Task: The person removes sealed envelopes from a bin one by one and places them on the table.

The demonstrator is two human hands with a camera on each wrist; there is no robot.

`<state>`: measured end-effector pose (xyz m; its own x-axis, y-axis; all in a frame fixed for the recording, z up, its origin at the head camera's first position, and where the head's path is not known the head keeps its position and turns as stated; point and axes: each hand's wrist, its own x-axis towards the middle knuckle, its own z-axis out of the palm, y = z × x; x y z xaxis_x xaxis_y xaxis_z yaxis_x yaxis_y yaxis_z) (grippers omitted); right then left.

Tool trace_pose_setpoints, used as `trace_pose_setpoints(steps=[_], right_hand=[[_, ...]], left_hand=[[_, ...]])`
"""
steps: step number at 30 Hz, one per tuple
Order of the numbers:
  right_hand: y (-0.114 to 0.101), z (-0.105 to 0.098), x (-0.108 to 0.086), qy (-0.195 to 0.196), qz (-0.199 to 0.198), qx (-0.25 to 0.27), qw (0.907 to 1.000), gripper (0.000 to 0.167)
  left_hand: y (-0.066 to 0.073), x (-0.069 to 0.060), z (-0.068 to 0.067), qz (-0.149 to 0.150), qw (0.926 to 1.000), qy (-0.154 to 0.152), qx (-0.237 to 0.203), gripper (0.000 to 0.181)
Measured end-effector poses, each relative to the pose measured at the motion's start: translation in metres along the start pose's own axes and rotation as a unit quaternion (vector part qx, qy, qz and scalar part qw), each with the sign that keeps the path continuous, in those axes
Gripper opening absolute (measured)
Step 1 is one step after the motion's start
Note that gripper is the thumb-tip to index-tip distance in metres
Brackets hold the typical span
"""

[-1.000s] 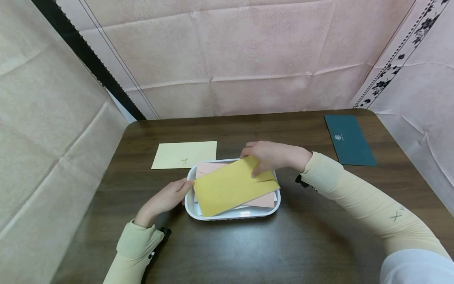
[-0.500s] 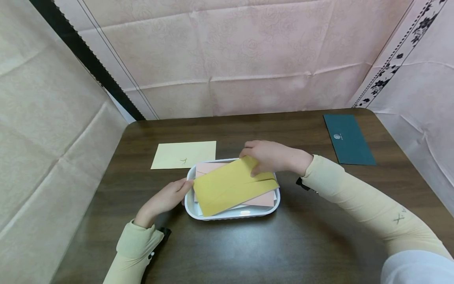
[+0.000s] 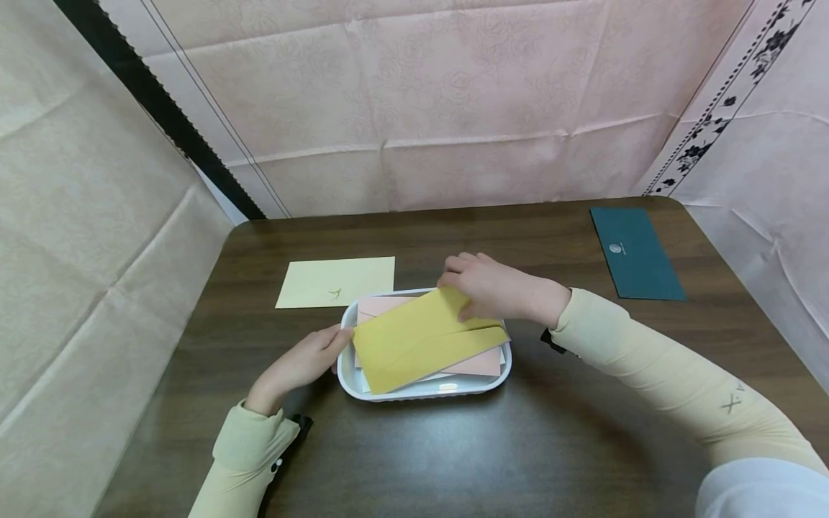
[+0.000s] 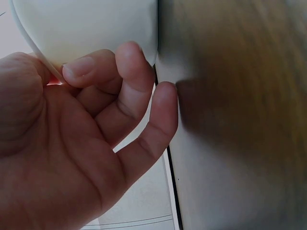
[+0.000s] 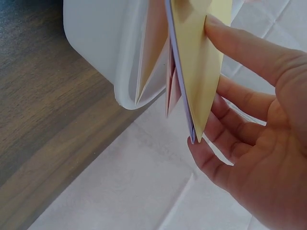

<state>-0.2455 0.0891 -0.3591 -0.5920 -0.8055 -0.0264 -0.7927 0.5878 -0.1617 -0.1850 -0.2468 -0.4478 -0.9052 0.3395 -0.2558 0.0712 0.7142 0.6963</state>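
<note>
A white tray (image 3: 424, 393) holds a loose stack of envelopes. On top, a yellow envelope (image 3: 414, 345) lies aslant, partly over a pink envelope (image 3: 478, 365). My left hand (image 3: 304, 361) grips the tray's left rim between thumb and fingers; the left wrist view shows the fingertips against the tray wall (image 4: 100, 28). With thumb on its face and fingers behind, my right hand (image 3: 499, 288) pinches the upper right part of the yellow envelope. In the right wrist view, a lilac edge (image 5: 178, 72) shows directly under the yellow paper (image 5: 201, 67); lower layers are mostly hidden.
A pale cream envelope (image 3: 337, 282) with a small gold mark lies behind the tray to the left. At the back right of the brown table (image 3: 414, 460) lies a dark green envelope (image 3: 637, 253). Patterned cloth (image 3: 453, 108) hangs behind the table and at both sides.
The right hand's knuckles have risen slightly while its thumb stays on the yellow envelope. The left hand and tray hold almost still.
</note>
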Motion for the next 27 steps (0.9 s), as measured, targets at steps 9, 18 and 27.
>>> trace_pose_setpoints(steps=[9, 18, 27], right_hand=[[-0.0024, 0.0011, -0.0003, 0.002, 0.009, -0.008, 0.9999, 0.047], [-0.0055, 0.0024, -0.0010, 0.015, 0.003, -0.031, 0.9994, 0.046], [-0.0062, 0.0009, -0.0006, 0.010, 0.003, -0.039, 0.9992, 0.046]], left_hand=[[0.0000, 0.0002, -0.0006, -0.003, 1.0000, -0.001, -0.003, 0.044], [0.0003, -0.0003, -0.0010, -0.004, 1.0000, -0.001, -0.006, 0.043], [0.0012, -0.0005, -0.0008, -0.013, 0.9999, -0.008, -0.008, 0.045]])
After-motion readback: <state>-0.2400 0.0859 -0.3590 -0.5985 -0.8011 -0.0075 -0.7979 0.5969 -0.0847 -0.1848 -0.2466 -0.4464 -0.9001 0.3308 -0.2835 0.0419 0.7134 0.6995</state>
